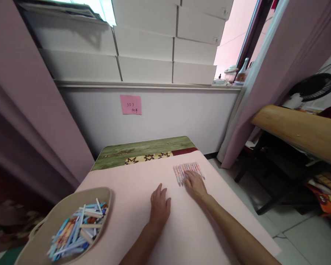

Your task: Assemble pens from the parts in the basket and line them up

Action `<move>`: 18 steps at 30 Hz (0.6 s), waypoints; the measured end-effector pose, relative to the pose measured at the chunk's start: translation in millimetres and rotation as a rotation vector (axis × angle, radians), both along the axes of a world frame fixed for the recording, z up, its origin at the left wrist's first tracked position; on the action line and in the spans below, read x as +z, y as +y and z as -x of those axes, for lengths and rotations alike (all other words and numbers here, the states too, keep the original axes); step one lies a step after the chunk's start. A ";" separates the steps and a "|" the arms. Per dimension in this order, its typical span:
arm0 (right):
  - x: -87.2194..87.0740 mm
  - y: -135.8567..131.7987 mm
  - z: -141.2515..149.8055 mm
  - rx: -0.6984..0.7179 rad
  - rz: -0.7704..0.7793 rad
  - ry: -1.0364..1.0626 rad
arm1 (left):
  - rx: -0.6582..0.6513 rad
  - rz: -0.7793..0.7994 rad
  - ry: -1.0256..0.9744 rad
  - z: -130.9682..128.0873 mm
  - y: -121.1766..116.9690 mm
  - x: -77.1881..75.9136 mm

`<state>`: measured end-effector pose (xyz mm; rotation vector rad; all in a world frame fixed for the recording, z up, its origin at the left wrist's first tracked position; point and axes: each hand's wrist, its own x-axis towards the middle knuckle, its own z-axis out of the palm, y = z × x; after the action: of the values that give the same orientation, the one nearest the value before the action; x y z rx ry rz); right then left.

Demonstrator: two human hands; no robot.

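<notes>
A row of slim pens (pixel 179 173) with clear, reddish-marked barrels lies side by side on the pink tabletop covering (pixel 127 206). My right hand (pixel 195 184) rests over the middle of this row, its fingers touching the pens and partly hiding them. To the left of it, my left hand (pixel 160 206) is held low over the pink covering with fingers apart and nothing in it. A beige basket (pixel 67 195) at the lower left holds a loose heap of pens (pixel 77 230) in blue, white, beige and brown.
Behind the table is a wall with a pink note (pixel 131 105). White boxes (pixel 146 68) are stacked on the sill above. The table's far strip (pixel 149 145) shows a green wood pattern. A wooden desk (pixel 300 129) with a black fan (pixel 314 87) stands at right.
</notes>
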<state>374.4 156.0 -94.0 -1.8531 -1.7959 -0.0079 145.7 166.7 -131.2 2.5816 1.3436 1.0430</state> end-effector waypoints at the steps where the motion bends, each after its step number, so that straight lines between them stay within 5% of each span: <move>1: 3.3 10.7 3.1 0.008 0.016 -0.007 | -0.016 -0.017 0.032 11.7 -10.7 -2.5; 8: 10.1 81.8 22.4 0.055 0.153 -0.055 | 0.023 -0.054 0.190 47.7 -48.8 -1.4; 14: -1.1 90.3 29.5 0.079 0.204 -0.074 | 0.037 -0.072 0.196 44.9 -47.3 2.9; 18: 6.4 86.9 28.5 0.068 0.170 -0.061 | 0.041 -0.069 0.195 44.9 -48.3 4.9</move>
<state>345.9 242.9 -87.6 -1.9258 -1.9535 0.1184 100.7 118.4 -126.3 2.7805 1.4314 0.8767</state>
